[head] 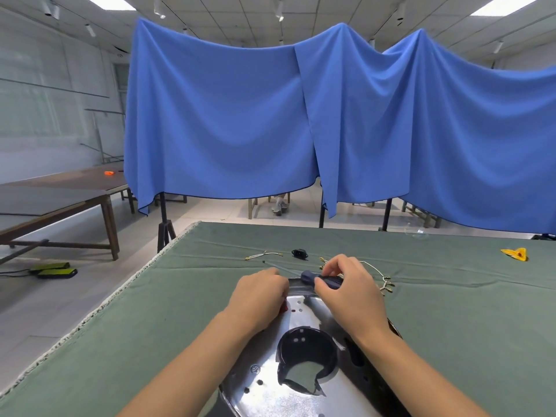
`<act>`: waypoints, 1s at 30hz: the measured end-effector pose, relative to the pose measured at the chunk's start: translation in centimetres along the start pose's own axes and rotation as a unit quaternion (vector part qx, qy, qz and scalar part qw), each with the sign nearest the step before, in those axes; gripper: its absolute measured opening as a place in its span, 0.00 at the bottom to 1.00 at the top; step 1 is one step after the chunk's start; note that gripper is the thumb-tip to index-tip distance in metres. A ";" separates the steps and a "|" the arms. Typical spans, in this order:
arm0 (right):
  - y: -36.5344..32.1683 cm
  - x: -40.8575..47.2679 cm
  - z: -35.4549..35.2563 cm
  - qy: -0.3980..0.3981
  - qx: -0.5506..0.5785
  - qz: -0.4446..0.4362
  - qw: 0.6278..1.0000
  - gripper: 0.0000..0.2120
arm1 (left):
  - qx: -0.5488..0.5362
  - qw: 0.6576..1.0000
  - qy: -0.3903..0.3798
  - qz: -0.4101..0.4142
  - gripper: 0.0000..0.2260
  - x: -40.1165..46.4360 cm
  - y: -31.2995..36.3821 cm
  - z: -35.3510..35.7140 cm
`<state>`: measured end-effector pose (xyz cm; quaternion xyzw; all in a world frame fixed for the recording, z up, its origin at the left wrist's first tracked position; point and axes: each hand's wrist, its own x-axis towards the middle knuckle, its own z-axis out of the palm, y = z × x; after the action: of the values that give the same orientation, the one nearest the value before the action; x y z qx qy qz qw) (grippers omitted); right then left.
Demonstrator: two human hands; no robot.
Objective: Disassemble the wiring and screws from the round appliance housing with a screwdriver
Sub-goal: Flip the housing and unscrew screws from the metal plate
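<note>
The round shiny metal housing lies on the green cloth in front of me, with a dark central opening and several small holes. My right hand grips the dark blue handle of a screwdriver at the housing's far rim; the shaft is hidden. My left hand rests on the rim to the left, its fingers curled by a small red part; whether it holds the part I cannot tell. Loose wires with metal terminals lie just right of my right hand.
Another wire piece and a small black socket part lie beyond the hands. A yellow object sits far right on the green table. The table's left edge drops to the floor. Blue curtains hang behind.
</note>
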<state>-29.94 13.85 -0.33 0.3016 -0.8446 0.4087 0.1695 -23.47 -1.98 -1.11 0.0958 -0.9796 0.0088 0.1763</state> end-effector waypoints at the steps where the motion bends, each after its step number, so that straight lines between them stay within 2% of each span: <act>1: 0.0 -0.1 0.0 -0.009 -0.001 0.009 1.000 0.08 | 0.019 1.000 -0.001 0.014 0.06 0.0 0.2 0.0; 7: -0.1 -0.4 0.4 -0.123 -0.038 0.045 0.991 0.11 | 0.076 0.996 -0.015 0.047 0.08 0.3 0.4 0.2; 10: -0.2 -0.3 0.5 -0.138 -0.054 0.053 0.987 0.14 | 0.092 0.994 -0.023 0.049 0.08 0.2 0.5 0.2; 19: -0.5 -0.4 0.4 -0.167 -0.070 0.062 0.982 0.14 | 0.138 0.987 -0.034 0.074 0.08 0.6 1.0 0.1; 21: -0.6 -0.3 0.3 -0.167 -0.100 0.067 0.979 0.14 | 0.090 0.994 -0.004 0.060 0.08 0.8 0.9 0.0; 24: -0.7 -0.3 0.1 -0.186 -0.134 0.096 0.969 0.12 | -0.078 0.994 0.074 0.022 0.06 0.5 0.7 -0.4; 26: -0.7 -0.2 0.0 -0.199 -0.142 0.110 0.963 0.10 | -0.172 0.978 0.118 0.004 0.04 0.1 0.7 -0.7; 30: -0.4 0.1 -0.2 -0.194 -0.093 0.144 0.966 0.16 | -0.313 0.936 0.160 -0.005 0.02 -0.9 0.9 -1.4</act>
<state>-29.79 13.74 0.09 0.2329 -0.9302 0.2820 -0.0306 -22.36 -0.87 -0.12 0.0375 -0.8910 -0.2838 0.3522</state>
